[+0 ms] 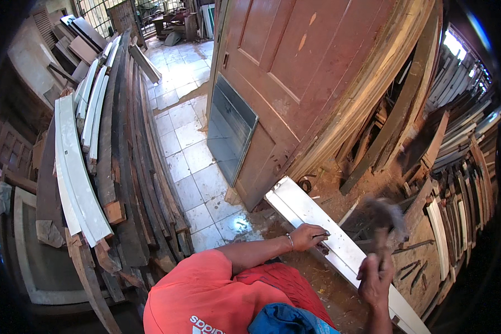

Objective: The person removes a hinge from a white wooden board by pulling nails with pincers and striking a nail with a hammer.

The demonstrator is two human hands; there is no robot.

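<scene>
Seemingly mid-job: a person in a coral-red shirt (206, 286) bends over a long white-painted wooden board (345, 253).

Low down, the board slants across in front of the person, its far end near the foot of a reddish-brown panelled wooden door (295, 72). The left hand (304, 237), at the board, pinches a small dark slender piece (320, 235), too small to identify; the right hand (376, 281) grips a brown-handled hammer (392, 220), its head blurred and apart from the board. I'd judge the hammering under way and unfinished; how much is already done, I can't tell.
</scene>
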